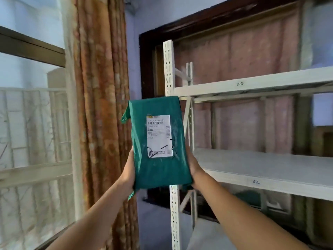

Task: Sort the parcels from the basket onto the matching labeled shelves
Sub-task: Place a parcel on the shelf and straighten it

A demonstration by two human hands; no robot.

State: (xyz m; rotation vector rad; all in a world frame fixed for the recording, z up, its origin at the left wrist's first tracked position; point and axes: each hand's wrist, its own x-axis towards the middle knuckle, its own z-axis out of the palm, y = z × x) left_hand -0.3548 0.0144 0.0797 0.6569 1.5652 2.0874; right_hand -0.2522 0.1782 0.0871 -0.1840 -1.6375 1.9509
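Parcel (pixel 158 141): green plastic mailer, held upright in the air just left of the shelf rack's front post (pixel 168 69), white shipping label (pixel 159 136) turned toward the wearer, presumably so its code can be read against the shelf marks. Label print is too blurred to make out; black pen strokes cross its lower part.

Left hand (pixel 128 170): grip clasped on the parcel's lower left edge, fingers hidden behind it.

Right hand (pixel 193 166): grip clasped on the lower right edge, likewise steadying the bag from behind.

Shelf rack: white metal, two boards in view right of the post. Upper shelf (pixel 252 85) and lower shelf (pixel 261 168) each carry a small handwritten mark on the front rim, not legible.

Curtain (pixel 100 105): orange patterned, left of the post, with a window (pixel 32 87) beyond it.

Status: parcel not yet shelved; matching step appears to be in hand. Basket not in view.
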